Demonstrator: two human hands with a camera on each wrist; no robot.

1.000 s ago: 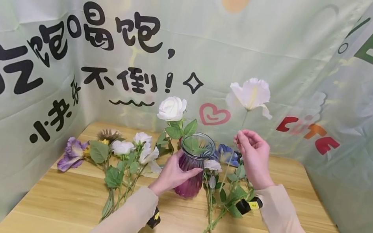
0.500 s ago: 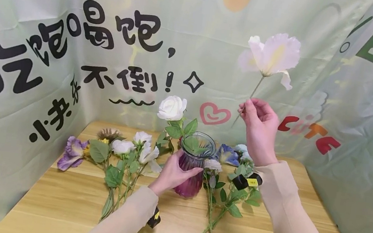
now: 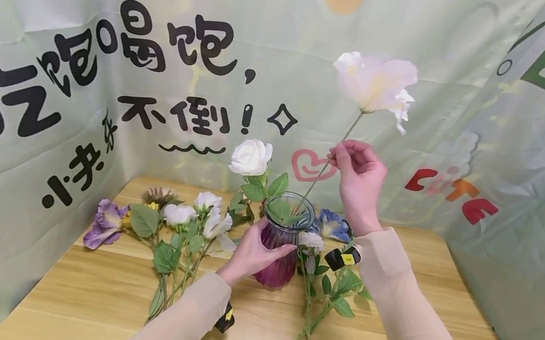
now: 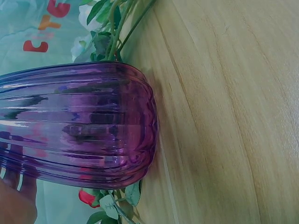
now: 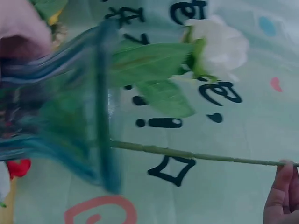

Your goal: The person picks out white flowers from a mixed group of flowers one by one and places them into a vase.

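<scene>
My left hand [image 3: 251, 253] grips the ribbed glass vase [image 3: 275, 272], clear at the rim and purple below, standing upright on the table. In the left wrist view the vase [image 4: 103, 126] fills the left side, with a few fingers behind it. A white rose [image 3: 250, 157] leans out of its mouth to the left, leaves at the rim. Above and to the right, my right hand [image 3: 361, 179] pinches the stem of a pale pinkish-white iris-like flower [image 3: 376, 83]. In the right wrist view that stem [image 5: 187, 154] slants to the vase rim; its lower end is hard to make out.
Left of the vase lie white flowers [image 3: 179, 215] with leafy stems, a purple flower [image 3: 106, 226] and a brown bloom [image 3: 160, 196]. On the right are a blue flower [image 3: 331, 225] and crossed green stems [image 3: 307, 326]. Printed cloth [image 3: 418, 28] encloses the wooden table [image 3: 92, 296].
My right hand has lifted the pale flower, then shifted left and tilted it, bringing the stem's lower part to the vase mouth. The left hand and vase have stayed put.
</scene>
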